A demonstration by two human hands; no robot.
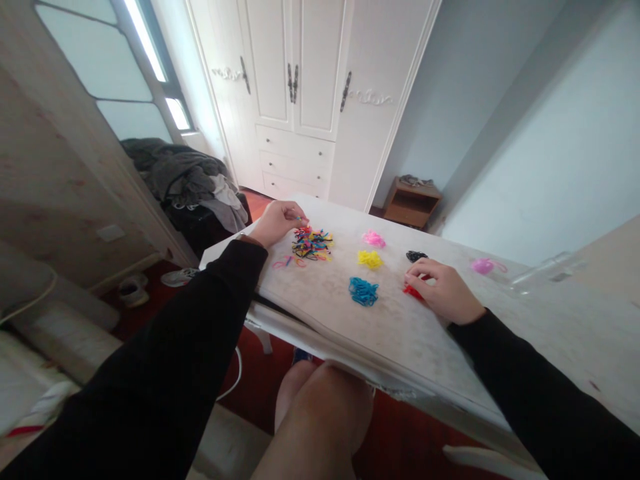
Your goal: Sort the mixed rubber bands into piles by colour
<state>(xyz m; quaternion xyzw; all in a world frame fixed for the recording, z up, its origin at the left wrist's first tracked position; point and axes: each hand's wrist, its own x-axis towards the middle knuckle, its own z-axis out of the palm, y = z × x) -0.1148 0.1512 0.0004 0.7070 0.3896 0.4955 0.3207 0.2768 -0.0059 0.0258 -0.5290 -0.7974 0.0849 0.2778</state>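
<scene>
My left hand (278, 224) is pinched at the upper left edge of a mixed heap of small coloured rubber bands (312, 245), with a tiny coloured band at its fingertips. My right hand (444, 288) has its thumb and fingers closed over a red pile of bands (414, 292), which it partly hides; whether a band is between the fingertips I cannot make out. Between the hands lie sorted piles: pink bands (374, 239), yellow bands (370, 259) and blue bands (364, 291). Black bands (416, 256) lie just beyond my right hand.
The white table (320, 300) has a purple object with a loop (483, 266) and a clear plastic piece (543, 272) on its right. A white wardrobe (310, 87) stands behind. Dark clothes (185, 173) are heaped at left, and a small wooden cabinet (413, 203) stands at the back right.
</scene>
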